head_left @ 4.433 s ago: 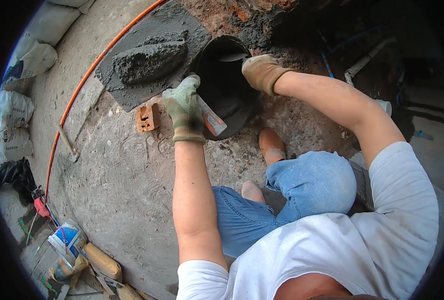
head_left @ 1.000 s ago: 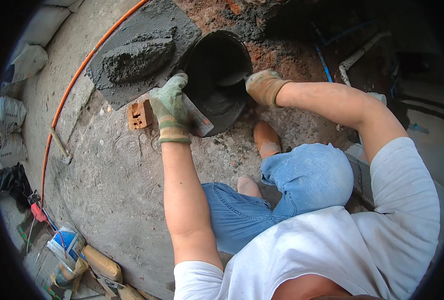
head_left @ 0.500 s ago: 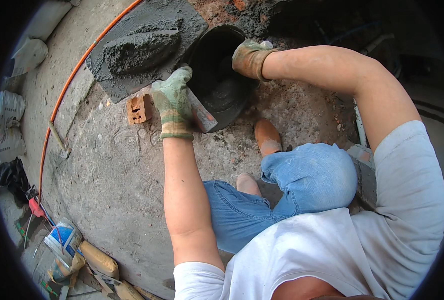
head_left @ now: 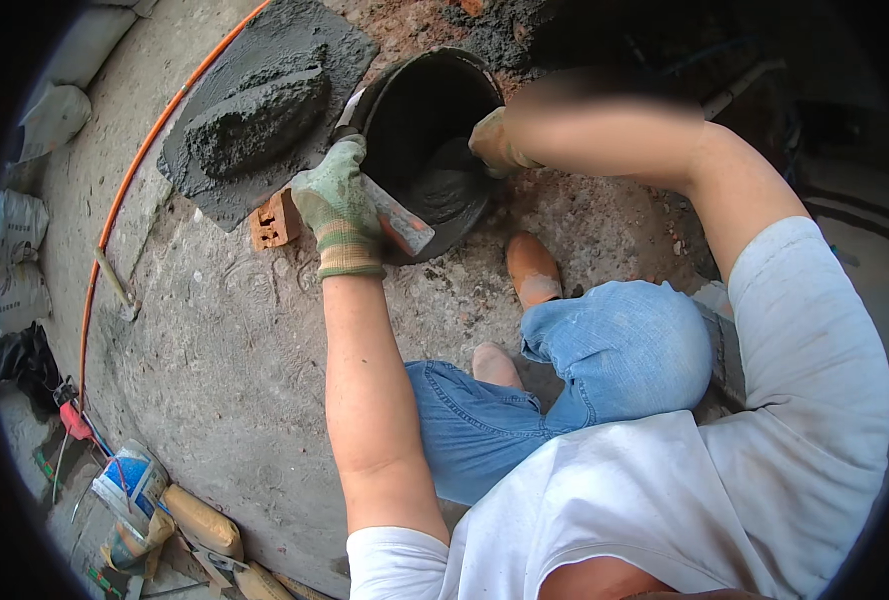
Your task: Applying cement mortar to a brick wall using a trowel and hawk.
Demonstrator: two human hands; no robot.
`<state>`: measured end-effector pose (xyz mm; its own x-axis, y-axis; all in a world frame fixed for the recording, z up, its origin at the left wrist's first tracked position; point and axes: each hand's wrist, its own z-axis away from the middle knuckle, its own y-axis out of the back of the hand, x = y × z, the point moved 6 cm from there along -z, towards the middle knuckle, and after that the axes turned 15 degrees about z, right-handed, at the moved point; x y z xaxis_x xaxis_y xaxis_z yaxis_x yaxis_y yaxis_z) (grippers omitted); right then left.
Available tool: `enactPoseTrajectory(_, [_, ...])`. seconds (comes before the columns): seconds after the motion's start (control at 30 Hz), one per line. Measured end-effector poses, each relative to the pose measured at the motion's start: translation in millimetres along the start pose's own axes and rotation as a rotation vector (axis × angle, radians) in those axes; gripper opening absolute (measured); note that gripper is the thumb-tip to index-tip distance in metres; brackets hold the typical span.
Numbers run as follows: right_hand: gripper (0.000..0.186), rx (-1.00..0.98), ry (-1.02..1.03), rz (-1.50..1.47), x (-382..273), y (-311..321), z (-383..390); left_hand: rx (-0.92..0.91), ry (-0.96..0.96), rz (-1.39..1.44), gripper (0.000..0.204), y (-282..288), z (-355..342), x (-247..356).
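1 dark bucket [head_left: 427,95], round-mouthed, wet grey mortar [head_left: 447,197] inside (faintly ridged)

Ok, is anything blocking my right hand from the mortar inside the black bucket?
Nothing visible stands between your right hand and the mortar; the hand is at the right rim of the black bucket.

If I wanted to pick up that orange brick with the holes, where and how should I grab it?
Probably grip the brick by the plain sides behind its holed face, coming from above on the person's near-left. That way lies open, while the left hand crowds its right and gray mortar its far side; the holes make that face uneven to hold.
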<state>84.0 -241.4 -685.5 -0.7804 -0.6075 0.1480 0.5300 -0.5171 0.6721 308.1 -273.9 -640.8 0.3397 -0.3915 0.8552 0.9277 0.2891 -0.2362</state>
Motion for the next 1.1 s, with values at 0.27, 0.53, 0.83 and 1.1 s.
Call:
enactPoseTrajectory(0.27, [0.031,0.018,-0.027,-0.295,-23,-25,2,0.037,-0.041,-0.015,0.020,-7,10,13])
enactPoseTrajectory(0.53, [0.035,0.004,-0.090,-0.562,-78,-57,-20,-0.067,-0.179,-0.135,0.020,3,-9,8])
enactPoseTrajectory(0.83, [0.049,0.030,-0.084,-0.981,-81,-27,-32,0.030,-0.027,0.246,0.025,31,-27,32])
enactPoseTrajectory(1.1, [0.049,0.053,-0.149,-1.017,1,79,65,0.179,0.050,0.225,0.033,69,55,119])
